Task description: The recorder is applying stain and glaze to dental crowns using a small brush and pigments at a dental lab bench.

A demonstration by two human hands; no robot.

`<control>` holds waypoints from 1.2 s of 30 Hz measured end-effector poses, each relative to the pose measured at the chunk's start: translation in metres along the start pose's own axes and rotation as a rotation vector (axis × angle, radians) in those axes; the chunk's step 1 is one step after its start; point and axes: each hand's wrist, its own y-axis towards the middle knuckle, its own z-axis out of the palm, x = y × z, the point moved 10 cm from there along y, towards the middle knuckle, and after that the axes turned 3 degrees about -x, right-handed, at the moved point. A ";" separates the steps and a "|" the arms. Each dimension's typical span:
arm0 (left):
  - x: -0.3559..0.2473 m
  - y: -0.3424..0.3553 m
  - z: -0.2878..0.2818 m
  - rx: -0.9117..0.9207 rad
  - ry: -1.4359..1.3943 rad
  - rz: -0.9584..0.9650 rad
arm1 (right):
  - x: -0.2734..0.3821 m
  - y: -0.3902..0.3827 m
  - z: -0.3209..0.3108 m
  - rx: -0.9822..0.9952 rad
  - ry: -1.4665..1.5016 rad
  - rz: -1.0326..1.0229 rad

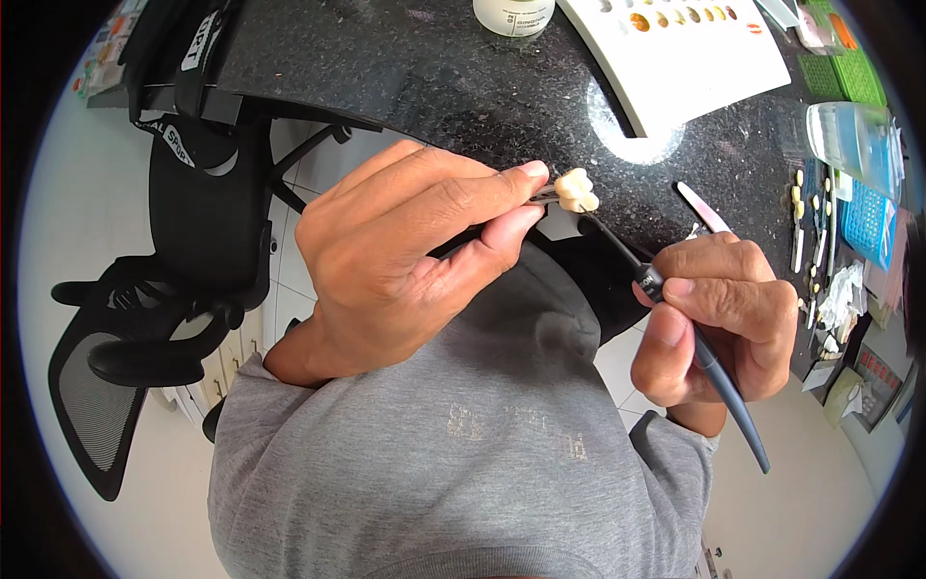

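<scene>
My left hand (400, 251) is closed, thumb and forefinger pinching a thin grey metal holder (547, 195), most of which the fingers hide. At the holder's tip sits a cream-coloured dental crown (576, 185), shaped like a molar. My right hand (728, 309) grips a slim brush (716, 365) with a dark blue-grey handle, pen-fashion. The brush's thin dark tip reaches up and left to the crown's lower edge. Whether it touches the crown or stops just short, I cannot tell. Both hands are in front of my chest, near the counter's edge.
On the black speckled counter (424, 72) lie a white palette (704, 82) with coloured wells and a pink-and-white spatula (702, 206). A jar (514, 17) stands at the far edge. Tooth-coloured tabs (799, 217) and a blue basket (868, 227) are at right; a black chair (207, 232) at left.
</scene>
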 end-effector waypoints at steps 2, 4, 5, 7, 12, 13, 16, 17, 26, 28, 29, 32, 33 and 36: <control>0.000 0.001 -0.001 -0.007 -0.010 0.004 | 0.001 0.000 -0.003 -0.028 0.012 -0.022; -0.001 0.001 0.000 0.010 -0.004 0.005 | 0.000 -0.001 -0.002 -0.019 0.014 -0.017; -0.001 0.001 0.000 0.009 -0.004 0.005 | 0.000 -0.002 -0.002 -0.010 0.016 -0.012; 0.000 0.001 0.000 0.002 -0.027 0.000 | 0.001 -0.001 -0.003 -0.022 0.010 -0.008; 0.001 0.000 0.000 0.001 -0.024 -0.002 | 0.001 -0.001 -0.001 0.002 0.013 -0.021; 0.001 0.000 0.000 -0.001 -0.029 -0.011 | 0.001 -0.001 -0.002 -0.017 0.013 -0.015; 0.000 0.001 0.000 0.005 -0.017 0.003 | 0.002 0.002 -0.003 0.016 -0.002 -0.016; 0.000 0.001 0.000 0.005 -0.017 0.004 | 0.002 0.003 0.001 0.068 -0.016 -0.023; 0.002 0.000 0.000 0.012 -0.014 -0.007 | 0.001 0.000 -0.004 -0.019 0.025 -0.022; 0.001 0.000 0.001 0.010 -0.028 0.010 | 0.001 0.001 -0.002 -0.010 0.020 -0.030; 0.001 0.001 0.001 0.011 -0.030 0.010 | 0.002 0.001 -0.001 0.000 0.013 -0.038; 0.002 0.000 0.001 0.021 -0.011 -0.007 | 0.001 0.001 -0.002 -0.015 -0.007 -0.029; 0.002 -0.001 0.001 0.020 -0.009 -0.004 | 0.001 0.000 -0.002 -0.014 -0.005 -0.030; 0.002 0.000 0.001 0.019 -0.009 0.004 | 0.001 -0.001 -0.005 -0.031 0.007 -0.016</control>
